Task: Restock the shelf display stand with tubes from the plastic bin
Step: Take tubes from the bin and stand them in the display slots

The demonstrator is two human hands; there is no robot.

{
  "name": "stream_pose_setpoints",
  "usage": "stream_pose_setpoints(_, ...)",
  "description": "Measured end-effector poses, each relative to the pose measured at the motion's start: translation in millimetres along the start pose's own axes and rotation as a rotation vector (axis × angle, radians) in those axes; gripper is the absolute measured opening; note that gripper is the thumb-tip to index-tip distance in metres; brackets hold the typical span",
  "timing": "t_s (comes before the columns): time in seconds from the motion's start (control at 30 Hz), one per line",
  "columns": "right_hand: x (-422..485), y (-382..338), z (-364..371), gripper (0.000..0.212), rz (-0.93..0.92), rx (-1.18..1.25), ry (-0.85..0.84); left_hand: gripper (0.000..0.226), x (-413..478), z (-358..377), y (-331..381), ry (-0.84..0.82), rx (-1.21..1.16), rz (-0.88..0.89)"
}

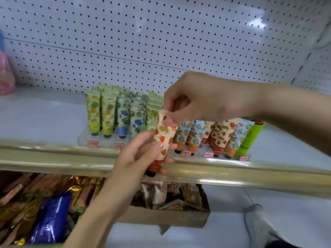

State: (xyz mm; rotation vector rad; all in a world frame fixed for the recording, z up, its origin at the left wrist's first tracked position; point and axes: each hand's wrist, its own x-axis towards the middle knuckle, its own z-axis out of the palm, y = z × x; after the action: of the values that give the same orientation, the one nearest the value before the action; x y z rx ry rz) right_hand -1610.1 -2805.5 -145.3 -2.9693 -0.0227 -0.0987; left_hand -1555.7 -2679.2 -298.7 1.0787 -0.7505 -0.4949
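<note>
Left hand (143,154) is gripping the tube (163,138), right hand (206,101) pinching its top, likely risking toppling neighbours (222,135) in the shelf-edge stand (206,155)

Straight ahead of me the back wall is white pegboard (125,33) w/ rows of small dark holes. A thin seam (89,52) runs across it L to R. There's a bright glare patch (256,24) upper R. The R side panel (318,65) is also pegboard, blurry. The shelf board (35,115) is pale grey-white w/ a shiny beige-gold front rail (53,158). A pink bag (6,77) sits at the far L edge, blurred. The lower shelf (232,221) is the same pale colour. It has brown & gold wrapped packs (18,203) on my L w/ a blue packet (52,217) among them, plus a cardboard box (161,217) of more packs in the middle.
</note>
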Motion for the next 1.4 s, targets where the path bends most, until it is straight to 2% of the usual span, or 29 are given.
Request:
stream_pose_setpoints(0.1, -18, 17, -4, 0.015, 0.046, -0.036, -0.020, 0.031, 4, 21, -8, -0.047, 0.105, 0.034)
stream_pose_setpoints(0.17, -29, 28, -8, 0.012, 0.073, -0.057, -0.022, 0.026, 5, 30, -16, -0.047, 0.270, 0.094)
stream_pose_setpoints(0.27, -42, 43, -17, 0.010, 0.119, -0.123, 0.025, 0.029, 8, 27, -31, -0.030, 1.011, 0.418)
stream_pose_setpoints(0.3, -44, 47, -20, 0.009, 0.138, -0.157, 0.046, 0.032, 11, 26, -39, -0.045, 1.173, 0.506)
stream_pose_setpoints(0.33, -46, 52, -23, 0.009, 0.159, -0.192, 0.063, 0.034, 12, 27, -43, -0.067, 1.236, 0.524)
stream_pose_setpoints(0.6, -45, 77, -24, 0.014, 0.279, -0.271, 0.097, 0.047, 13, 31, -61, -0.146, 1.454, 0.509)
stream_pose_setpoints(0.97, -36, 88, -14, 0.016, 0.337, -0.315, 0.116, 0.043, 13, 32, -69, -0.118, 1.473, 0.540)
stream_pose_setpoints(1.4, -32, 85, 0, 0.022, 0.419, -0.305, 0.062, 0.053, 11, 32, -75, -0.125, 1.515, 0.477)
